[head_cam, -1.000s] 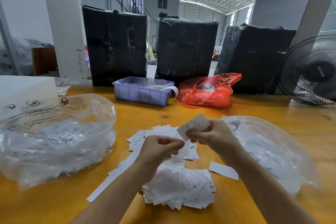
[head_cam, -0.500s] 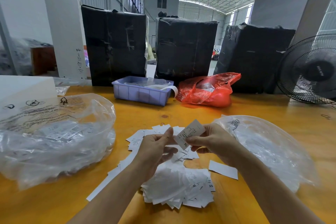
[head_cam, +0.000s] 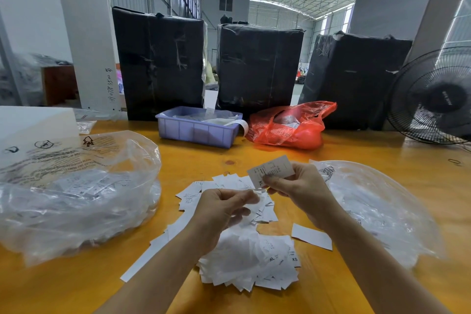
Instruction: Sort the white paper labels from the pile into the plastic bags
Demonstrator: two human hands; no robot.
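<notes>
A yellow table (head_cam: 254, 155) is seen, backed by three black wrapped bales (head_cam: 160, 64). A black fan (head_cam: 433, 97) stands at the right edge. A clear left bag (head_cam: 76, 194) is spread on the table's left side, with white labels visible inside it; a clear right bag (head_cam: 377, 201) lies flattened on the right side. A red bag (head_cam: 288, 127) and a lilac tray (head_cam: 196, 130) are set at the far edge, just beside each other.

Between the two clear bags a pile (head_cam: 249, 260) of white paper labels is heaped, with size marks such as XL and XS printed in black on some. One loose slip (head_cam: 312, 236) lies just beside the pile, toward the right bag.

A single label (head_cam: 271, 169), white with fine print and marked XL, is pinched by the right hand (head_cam: 298, 191) at its lower edge and held tilted above the pile's far end. The left hand (head_cam: 221, 209) is held over the pile with its fingers curled; whether paper is gripped in it cannot be told.
</notes>
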